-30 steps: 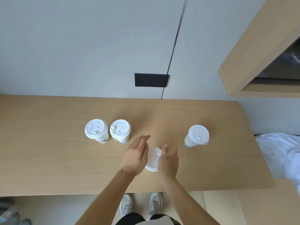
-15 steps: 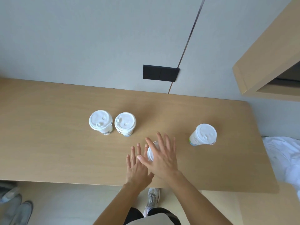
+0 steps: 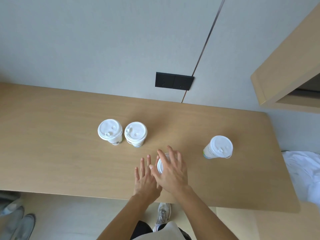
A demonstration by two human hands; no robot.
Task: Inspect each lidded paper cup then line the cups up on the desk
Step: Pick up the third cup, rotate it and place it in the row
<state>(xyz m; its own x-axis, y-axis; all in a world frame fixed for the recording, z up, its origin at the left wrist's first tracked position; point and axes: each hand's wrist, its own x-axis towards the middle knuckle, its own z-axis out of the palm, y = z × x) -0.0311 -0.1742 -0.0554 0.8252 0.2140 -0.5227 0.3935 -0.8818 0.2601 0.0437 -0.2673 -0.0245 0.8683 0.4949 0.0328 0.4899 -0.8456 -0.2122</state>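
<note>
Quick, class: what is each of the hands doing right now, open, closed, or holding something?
Left hand: open, fingers spread, holding nothing.
Right hand: open, fingers spread over the lidded cup, not gripping it.

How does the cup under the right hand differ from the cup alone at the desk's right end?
The lone cup stands untouched, its whole lid showing; the covered cup sits under the spread right hand, only a lid edge showing. The lone cup sits farther back; the covered cup nearer the front edge. Both have white lids.
</note>
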